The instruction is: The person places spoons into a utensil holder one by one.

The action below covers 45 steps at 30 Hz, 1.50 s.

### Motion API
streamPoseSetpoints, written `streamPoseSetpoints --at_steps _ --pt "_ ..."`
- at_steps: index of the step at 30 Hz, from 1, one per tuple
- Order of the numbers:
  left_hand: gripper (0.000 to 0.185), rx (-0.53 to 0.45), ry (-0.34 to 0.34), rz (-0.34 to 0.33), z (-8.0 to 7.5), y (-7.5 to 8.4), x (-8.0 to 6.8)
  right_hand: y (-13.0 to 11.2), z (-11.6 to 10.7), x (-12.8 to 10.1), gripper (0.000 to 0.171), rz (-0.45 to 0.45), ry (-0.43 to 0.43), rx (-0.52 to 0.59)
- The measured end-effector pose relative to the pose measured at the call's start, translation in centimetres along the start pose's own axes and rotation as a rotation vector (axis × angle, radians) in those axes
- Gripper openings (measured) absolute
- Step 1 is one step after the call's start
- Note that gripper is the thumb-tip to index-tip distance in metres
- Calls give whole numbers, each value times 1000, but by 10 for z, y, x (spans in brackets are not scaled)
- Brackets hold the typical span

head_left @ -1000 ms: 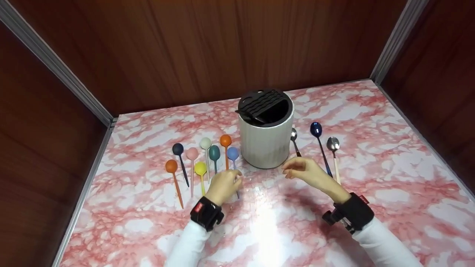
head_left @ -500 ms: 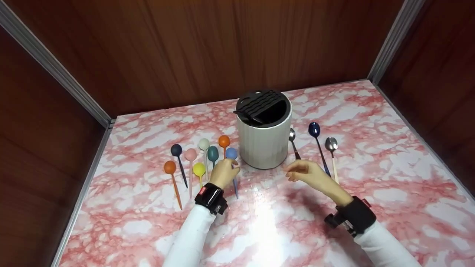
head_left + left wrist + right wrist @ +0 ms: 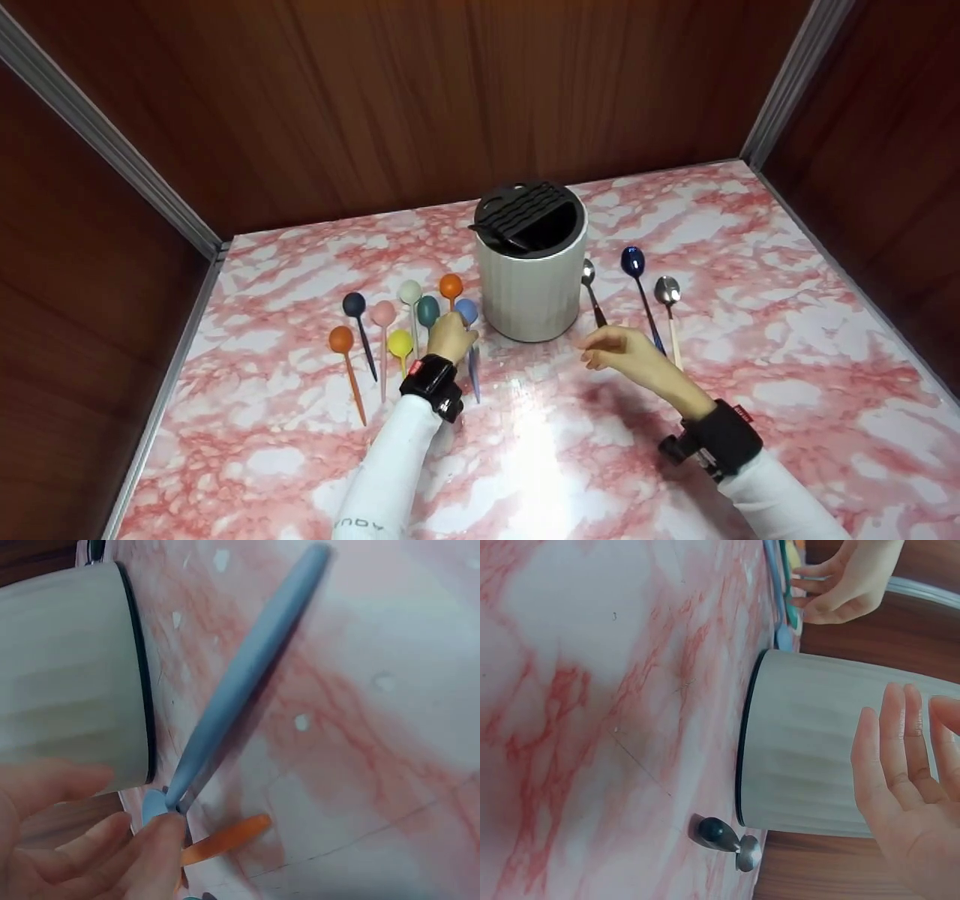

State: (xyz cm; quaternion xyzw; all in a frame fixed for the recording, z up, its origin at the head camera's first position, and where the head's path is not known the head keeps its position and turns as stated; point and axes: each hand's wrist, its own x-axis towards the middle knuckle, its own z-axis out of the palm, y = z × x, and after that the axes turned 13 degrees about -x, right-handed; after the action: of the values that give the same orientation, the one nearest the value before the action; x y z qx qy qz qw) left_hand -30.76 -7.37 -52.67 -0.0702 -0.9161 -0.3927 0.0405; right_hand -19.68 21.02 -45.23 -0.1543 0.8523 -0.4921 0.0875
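Head view is showing the left hand (image 3: 450, 337) resting over the light blue spoon (image 3: 470, 330) just left of the white holder (image 3: 531, 289) on the worktop (image 3: 750, 360); the hand is hiding part of the handle. Left wrist view is showing fingertips (image 3: 161, 836) touching the spoon near its bowl, which is mostly covered. The right hand (image 3: 622, 351) is hovering, loosely spread and holding nothing, near the steel spoon (image 3: 592, 292).

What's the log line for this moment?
left hand: touching blue spoon | right hand: open, idle | holder: upright
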Motion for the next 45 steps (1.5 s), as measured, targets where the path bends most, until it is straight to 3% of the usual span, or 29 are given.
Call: streamPoseSetpoints --at_steps 1,5,6,8,13,15,16,18,22,24,30,32,34,36,39,41,43,45 --pt "20 7 2 -6 15 -22 13 0 0 0 28 0 -1 -2" --pt "23 52 4 -24 92 -135 76 2 0 -2 28 7 -3 -10" --pt "23 64 -6 -34 100 -146 83 2 0 -2 28 10 -4 -12" --pt "23 76 -12 -50 105 -152 88 2 0 -2 28 14 -3 -8" --pt "28 58 -18 -82 75 -106 65 4 -1 -4 27 15 -3 10" --pt "27 54 -8 -70 68 -95 59 4 -2 -4 26 12 -4 14" --pt "29 51 -37 -92 65 -91 58 4 -2 -5 26 11 -2 13" --pt "29 64 -5 -84 69 -94 60 4 -3 -6 26 9 -1 16" --pt "33 103 1 -135 81 -111 69 3 -4 -7 25 9 11 19" --pt "32 127 32 -121 88 -118 73 3 -5 -8 24 7 15 20" --pt "34 107 26 -158 89 -115 72 6 -7 -10 24 9 23 24" --pt "35 95 32 -178 98 -130 80 6 -7 -9 24 8 20 25" --pt "31 75 52 -152 116 -161 95 6 -7 -9 24 5 18 26" --pt "26 52 66 -135 113 -158 93 6 -7 -9 24 1 16 26" --pt "20 -19 64 -127 97 -140 83 5 -6 -9 24 3 13 31" --pt "18 -88 60 -145 72 -105 65 4 -6 -9 24 10 12 33" --pt "23 -185 56 -165 63 -95 59 3 -5 -10 24 14 11 34" --pt "28 -314 25 -236 42 -64 43 3 -5 -10 25 19 10 35"
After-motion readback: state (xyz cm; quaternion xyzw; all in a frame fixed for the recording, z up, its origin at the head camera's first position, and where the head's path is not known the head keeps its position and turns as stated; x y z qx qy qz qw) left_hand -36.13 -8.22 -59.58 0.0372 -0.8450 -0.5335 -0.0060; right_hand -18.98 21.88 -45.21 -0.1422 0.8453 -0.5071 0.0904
